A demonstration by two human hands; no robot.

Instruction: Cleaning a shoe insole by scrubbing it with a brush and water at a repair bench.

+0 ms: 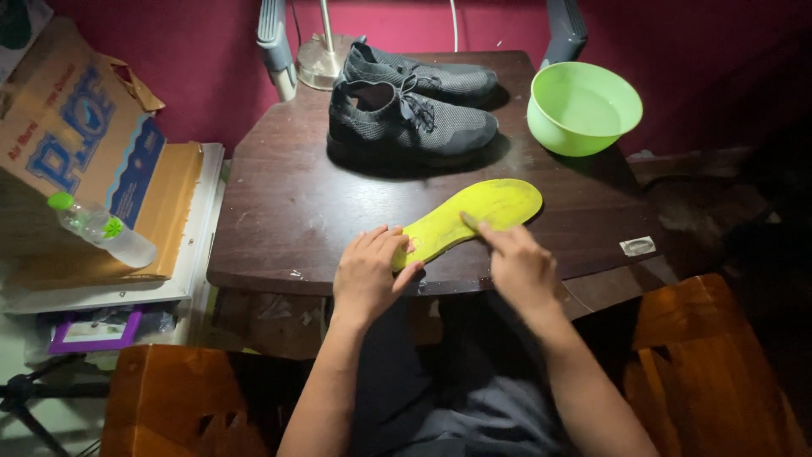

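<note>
A yellow shoe insole lies flat on a dark wooden table, its heel end toward me. My left hand grips that heel end at the table's front edge. My right hand rests on the insole's right side, a finger stretched out and pressed on its top face. Whether it holds anything small I cannot tell. Two dark grey knit sneakers stand side by side at the back of the table.
A green plastic bowl holding water sits at the back right corner. A lamp base stands behind the sneakers. Left of the table are cardboard boxes and a lying water bottle. Wooden chair arms flank my lap.
</note>
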